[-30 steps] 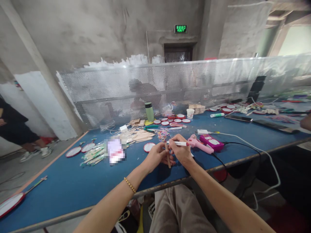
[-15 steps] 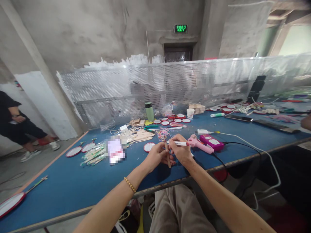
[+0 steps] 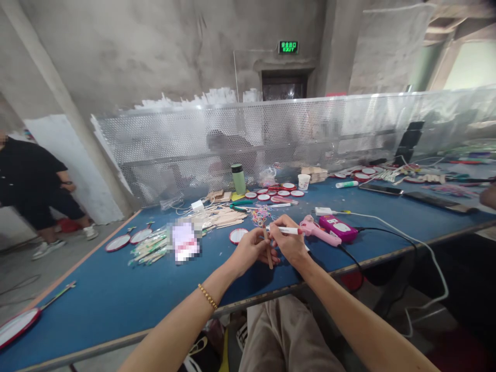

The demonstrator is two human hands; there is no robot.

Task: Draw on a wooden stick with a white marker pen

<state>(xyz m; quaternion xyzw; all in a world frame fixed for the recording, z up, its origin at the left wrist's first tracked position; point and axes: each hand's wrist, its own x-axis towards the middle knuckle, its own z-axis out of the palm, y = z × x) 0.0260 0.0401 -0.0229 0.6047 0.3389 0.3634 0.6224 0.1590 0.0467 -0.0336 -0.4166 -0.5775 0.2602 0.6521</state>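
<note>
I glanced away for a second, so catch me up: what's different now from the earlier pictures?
The bystander in black at the far left has moved rightward, further into view. Nothing was visibly taken hold of or let go: the left hand still holds the wooden stick, the right hand the white marker. Things on the table look unmoved.

Gold at the left wrist (image 3: 222,282): a bracelet (image 3: 207,296), one row of round, shiny beads! The left hand (image 3: 250,251) is bare, so is the right hand (image 3: 289,244), and below the near edge of the bench (image 3: 116,289), loose grey-brown trousers (image 3: 285,336) crease softly.
</note>
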